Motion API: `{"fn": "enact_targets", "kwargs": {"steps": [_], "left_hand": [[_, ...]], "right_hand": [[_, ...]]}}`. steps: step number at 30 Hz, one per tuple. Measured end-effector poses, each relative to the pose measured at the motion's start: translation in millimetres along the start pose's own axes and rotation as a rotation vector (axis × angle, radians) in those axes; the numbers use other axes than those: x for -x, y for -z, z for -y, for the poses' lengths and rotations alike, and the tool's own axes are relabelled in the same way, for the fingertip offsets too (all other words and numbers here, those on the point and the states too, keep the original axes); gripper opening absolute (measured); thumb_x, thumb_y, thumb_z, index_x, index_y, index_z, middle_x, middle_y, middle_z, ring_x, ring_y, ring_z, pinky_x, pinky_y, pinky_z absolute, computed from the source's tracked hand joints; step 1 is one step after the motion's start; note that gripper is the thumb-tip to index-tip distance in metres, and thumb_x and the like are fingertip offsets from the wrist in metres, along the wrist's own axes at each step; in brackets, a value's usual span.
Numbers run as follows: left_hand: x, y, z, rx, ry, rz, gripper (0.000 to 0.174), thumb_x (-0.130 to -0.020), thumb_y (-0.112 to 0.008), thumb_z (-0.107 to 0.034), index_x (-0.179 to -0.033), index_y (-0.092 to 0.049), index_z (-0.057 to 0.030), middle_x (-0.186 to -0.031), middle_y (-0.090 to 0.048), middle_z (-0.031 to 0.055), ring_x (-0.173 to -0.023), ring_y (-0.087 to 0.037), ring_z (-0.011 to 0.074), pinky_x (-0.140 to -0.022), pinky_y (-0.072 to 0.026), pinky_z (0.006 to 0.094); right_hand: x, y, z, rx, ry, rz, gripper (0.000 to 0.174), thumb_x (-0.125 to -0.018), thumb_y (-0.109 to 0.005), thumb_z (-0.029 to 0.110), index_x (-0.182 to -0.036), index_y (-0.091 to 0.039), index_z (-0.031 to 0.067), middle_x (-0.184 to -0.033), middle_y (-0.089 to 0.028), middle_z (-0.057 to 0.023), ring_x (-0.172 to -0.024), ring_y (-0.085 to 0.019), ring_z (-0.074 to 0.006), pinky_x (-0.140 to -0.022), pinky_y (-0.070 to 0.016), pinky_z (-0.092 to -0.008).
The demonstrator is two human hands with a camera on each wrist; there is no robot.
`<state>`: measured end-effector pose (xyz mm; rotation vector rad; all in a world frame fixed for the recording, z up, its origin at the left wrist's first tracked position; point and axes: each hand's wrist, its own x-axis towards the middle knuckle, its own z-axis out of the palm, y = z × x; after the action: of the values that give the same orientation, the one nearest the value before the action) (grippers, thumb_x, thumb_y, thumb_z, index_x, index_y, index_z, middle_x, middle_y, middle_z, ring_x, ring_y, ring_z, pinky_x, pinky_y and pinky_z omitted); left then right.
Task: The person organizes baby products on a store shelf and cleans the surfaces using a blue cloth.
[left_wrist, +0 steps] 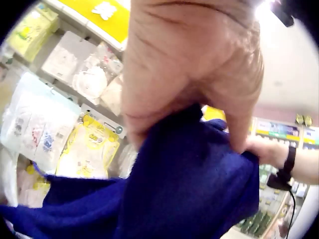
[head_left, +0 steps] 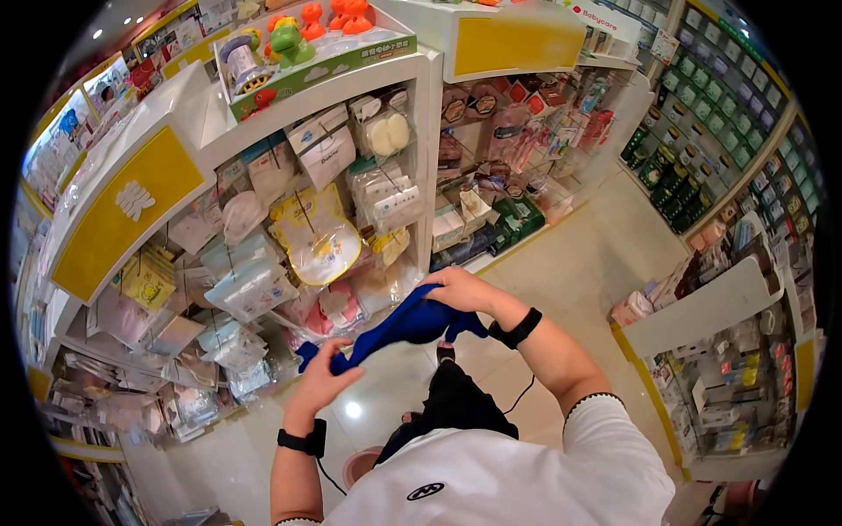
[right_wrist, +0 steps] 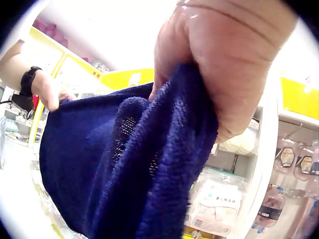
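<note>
One cloth (head_left: 408, 323), seemingly tiled shop floor (head_left: 596, 232)

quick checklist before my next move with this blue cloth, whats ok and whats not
1. Left hand gripping the blue cloth: ok, fingers and thumb close on it.
2. Right hand gripping it too: ok, at the other side.
3. Cloth off the floor: ok, held up between the hands.
4. Cloth smooth and unfolded: not ok, folds show below the right hand.
5. Cloth not touching the packaged goods: cannot tell, its left end overlaps them in the head view.
6. Black strap on each wrist: ok.
</note>
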<state>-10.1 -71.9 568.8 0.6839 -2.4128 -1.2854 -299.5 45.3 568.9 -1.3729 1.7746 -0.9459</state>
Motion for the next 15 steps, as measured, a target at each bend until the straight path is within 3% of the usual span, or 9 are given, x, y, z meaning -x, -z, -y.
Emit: {"fn": "enact_targets", "kwargs": {"steps": [2, 5, 6, 8, 9, 11, 12, 14, 15], "left_hand": [[-4.7, -6.2, 3.5, -0.327, 0.153, 0.068, 0.036, -0.078, -0.062, -0.023, -0.108, -0.055, -0.0034, -0.087, -0.062, 0.0168, -0.079, -0.06, 0.0233, -0.07, -0.046, 0.0341], [-16.6, -12.7, 42.0, -0.219, 0.409, -0.1, 0.035, -0.082, -0.057, -0.025, -0.108, -0.054, -0.0021, -0.083, -0.061, 0.0214, -0.076, -0.062, 0.0226, -0.067, -0.0467, 0.0358], [-21.0, -13.9, 47.6, -0.047, 0.436, -0.128, 0.035, -0.087, -0.049, -0.029, -0.106, -0.055, -0.0008, -0.09, -0.064, 0.0079, -0.072, -0.063, 0.024, -0.067, -0.0482, 0.0326], [-18.4, -17.7, 27.8, 0.754, 0.685, -0.242, 0.037, -0.091, -0.042, -0.031, -0.11, -0.053, -0.0023, -0.099, -0.063, 0.0074, -0.079, -0.063, 0.0226, -0.069, -0.0502, 0.0342], [-18.9, -22.2, 29.4, 1.08, 0.549, -0.231, 0.036, -0.093, -0.037, -0.03, -0.116, -0.049, -0.0045, -0.105, -0.06, 0.0076, -0.088, -0.061, 0.0212, -0.074, -0.0507, 0.0365], [-20.0, -25.9, 24.0, 1.179, 0.442, -0.234, 0.034, -0.094, -0.037, -0.025, -0.116, -0.048, -0.0021, -0.107, -0.059, 0.0089, -0.094, -0.06, 0.0191, -0.08, -0.0484, 0.0333], [-18.6, -25.6, 18.1, 1.147, 0.431, -0.239, 0.033, -0.093, -0.038, -0.023, -0.115, -0.049, -0.0013, -0.107, -0.059, 0.009, -0.094, -0.06, 0.0186, -0.082, -0.0474, 0.0319], [-12.8, -22.2, 11.2, 0.96, 0.396, -0.073, 0.029, -0.09, -0.043, -0.023, -0.107, -0.055, -0.0023, -0.095, -0.06, 0.0039, -0.081, -0.058, 0.0131, -0.072, -0.0452, 0.0264], [-9.9, -22.3, 9.0, 0.871, 0.371, 0.018, 0.027, -0.089, -0.045, -0.023, -0.102, -0.058, -0.0027, -0.088, -0.061, 0.0014, -0.075, -0.057, 0.0103, -0.067, -0.0442, 0.0237]], "right_hand": [[0.5, 0.5, 6.1, 0.015, 0.027, -0.103, 0.021, -0.078, -0.057, 0.016, -0.095, -0.063, 0.0044, -0.084, -0.064, -0.016, -0.078, -0.06, -0.0294, -0.072, -0.0472, -0.0338], [2.9, -11.1, 16.4, 0.048, 0.165, -0.229, 0.021, -0.079, -0.055, 0.012, -0.097, -0.063, 0.0048, -0.088, -0.064, -0.0117, -0.083, -0.061, -0.0255, -0.076, -0.0466, -0.0318], [4.5, -22.3, 21.5, 0.057, 0.233, -0.264, 0.022, -0.079, -0.055, 0.01, -0.099, -0.062, 0.0051, -0.09, -0.064, -0.0097, -0.086, -0.061, -0.0238, -0.078, -0.0463, -0.0307], [20.6, -54.7, 40.0, 0.018, 0.27, -0.051, 0.026, -0.079, -0.058, 0.014, -0.104, -0.061, 0.0072, -0.102, -0.06, -0.0111, -0.099, -0.056, -0.0266, -0.086, -0.0432, -0.0328], [27.2, -68.8, 44.8, 0.016, 0.349, 0.161, 0.029, -0.079, -0.059, 0.016, -0.106, -0.06, 0.0074, -0.107, -0.057, -0.0117, -0.104, -0.053, -0.0268, -0.089, -0.0412, -0.0331], [32.2, -81.4, 47.1, 0.183, 0.415, 0.423, 0.036, -0.077, -0.064, 0.021, -0.109, -0.058, 0.0065, -0.115, -0.051, -0.0134, -0.11, -0.048, -0.0277, -0.093, -0.0379, -0.0331], [21.0, -82.7, 35.8, 0.038, 0.47, 0.39, 0.041, -0.076, -0.063, 0.015, -0.114, -0.053, 0.0065, -0.117, -0.049, -0.0131, -0.111, -0.047, -0.0265, -0.096, -0.036, -0.0341], [13.7, -84.1, 23.4, -0.14, 0.307, -0.051, 0.047, -0.073, -0.062, 0.007, -0.118, -0.049, 0.0057, -0.117, -0.05, -0.0127, -0.11, -0.047, -0.0256, -0.096, -0.0355, -0.0351], [14.6, -82.5, 26.4, -0.156, 0.35, -0.08, 0.046, -0.072, -0.061, 0.007, -0.116, -0.049, 0.0052, -0.114, -0.051, -0.013, -0.107, -0.049, -0.0264, -0.094, -0.0371, -0.0356]]}}
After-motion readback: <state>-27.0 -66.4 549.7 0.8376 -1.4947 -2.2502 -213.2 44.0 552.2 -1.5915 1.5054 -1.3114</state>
